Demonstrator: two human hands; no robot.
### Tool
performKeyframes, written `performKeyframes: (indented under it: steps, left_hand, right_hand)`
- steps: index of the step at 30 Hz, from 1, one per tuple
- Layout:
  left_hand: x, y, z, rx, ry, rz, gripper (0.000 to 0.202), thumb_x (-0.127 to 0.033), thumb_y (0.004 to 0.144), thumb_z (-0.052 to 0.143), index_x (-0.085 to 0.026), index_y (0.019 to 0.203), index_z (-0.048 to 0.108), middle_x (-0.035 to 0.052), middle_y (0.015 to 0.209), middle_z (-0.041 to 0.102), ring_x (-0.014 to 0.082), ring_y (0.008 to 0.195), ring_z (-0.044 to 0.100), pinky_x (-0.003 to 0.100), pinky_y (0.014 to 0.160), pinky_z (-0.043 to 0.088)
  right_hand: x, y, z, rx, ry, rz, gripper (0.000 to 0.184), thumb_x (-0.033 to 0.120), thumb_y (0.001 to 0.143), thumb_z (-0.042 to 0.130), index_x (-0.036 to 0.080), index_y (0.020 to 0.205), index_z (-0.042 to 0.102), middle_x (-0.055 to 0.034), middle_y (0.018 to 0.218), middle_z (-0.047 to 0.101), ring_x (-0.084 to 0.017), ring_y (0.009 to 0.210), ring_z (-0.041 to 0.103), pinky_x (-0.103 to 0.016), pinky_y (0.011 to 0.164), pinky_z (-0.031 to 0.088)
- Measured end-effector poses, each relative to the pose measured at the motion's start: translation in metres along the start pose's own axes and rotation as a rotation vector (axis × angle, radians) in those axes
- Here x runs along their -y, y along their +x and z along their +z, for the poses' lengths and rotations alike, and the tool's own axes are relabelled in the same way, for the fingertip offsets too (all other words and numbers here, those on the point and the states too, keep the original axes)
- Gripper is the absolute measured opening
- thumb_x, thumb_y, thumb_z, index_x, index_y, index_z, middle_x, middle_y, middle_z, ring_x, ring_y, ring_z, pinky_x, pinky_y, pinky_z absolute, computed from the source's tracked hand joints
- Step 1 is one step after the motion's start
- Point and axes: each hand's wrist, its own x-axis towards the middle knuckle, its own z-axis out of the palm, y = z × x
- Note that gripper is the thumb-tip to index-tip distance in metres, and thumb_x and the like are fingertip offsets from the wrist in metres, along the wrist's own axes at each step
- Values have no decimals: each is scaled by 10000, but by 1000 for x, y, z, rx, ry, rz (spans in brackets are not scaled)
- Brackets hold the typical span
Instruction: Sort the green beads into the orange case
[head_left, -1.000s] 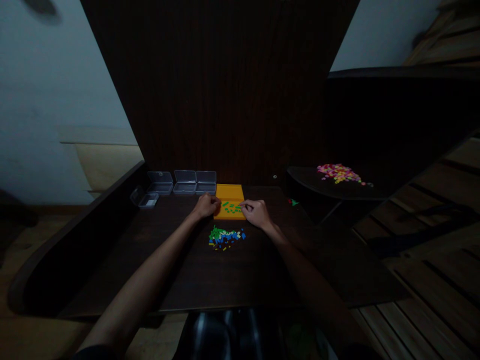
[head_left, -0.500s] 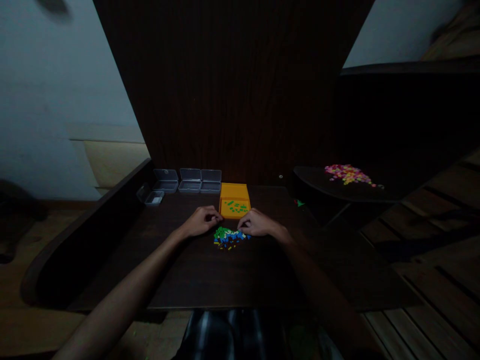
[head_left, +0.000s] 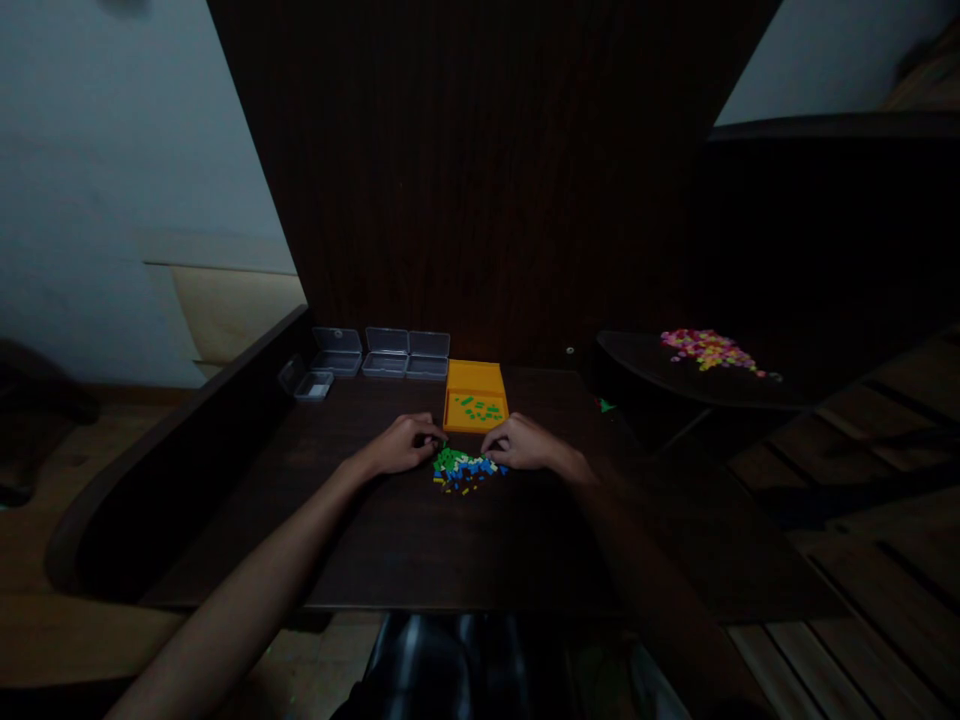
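A small heap of toy bricks (head_left: 469, 468), green, blue, white and yellow, lies on the dark desk between my hands. My left hand (head_left: 403, 443) is at the heap's left edge, thumb and forefinger pinched together by a small green brick (head_left: 445, 443). On the other side, my right hand (head_left: 521, 443) has its fingers curled together at the heap's right end; what they hold, if anything, is hidden. Just beyond the heap stands an open yellow box (head_left: 448, 412), with several green bricks (head_left: 480, 406) spread in its tray.
Open clear plastic cases (head_left: 386, 365) line the back left of the desk, and a smaller clear case (head_left: 311, 386) sits nearer. A raised side panel (head_left: 187, 430) bounds the left. On the right shelf (head_left: 637, 370) lies a pile of pink and yellow pieces (head_left: 709, 350).
My left fingertips have gone from the yellow box's near corner to the green side of the heap. My right hand stays at the heap's right end. The view has shifted slightly.
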Motion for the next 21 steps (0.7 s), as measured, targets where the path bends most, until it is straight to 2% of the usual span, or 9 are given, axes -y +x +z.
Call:
performKeyframes:
  steps: [11, 18, 21]
  left_hand:
    - [-1, 1, 2, -10, 3, 24, 171, -244, 861, 529, -164, 860, 681, 33, 808, 605, 133, 711, 575, 224, 663, 425]
    - [-3, 1, 3, 5, 6, -18, 151, -228, 851, 526, -162, 901, 653, 27, 799, 624, 136, 690, 576, 233, 655, 433]
    - [-4, 1, 3, 13, 15, -2, 160, -218, 862, 502, -162, 888, 650, 36, 829, 637, 139, 715, 588, 232, 669, 434]
  right_hand:
    - [3, -1, -4, 15, -15, 46, 215, 91, 721, 608, 174, 830, 775, 3, 670, 705, -84, 529, 522, -193, 537, 321]
    - [2, 2, -1, 27, -14, 35, 204, 102, 745, 601, 172, 832, 771, -11, 707, 722, -99, 567, 561, -199, 555, 341]
    - [-1, 2, -3, -22, 27, 31, 172, 154, 777, 605, 160, 838, 766, -17, 703, 710, -102, 571, 559, -199, 564, 346]
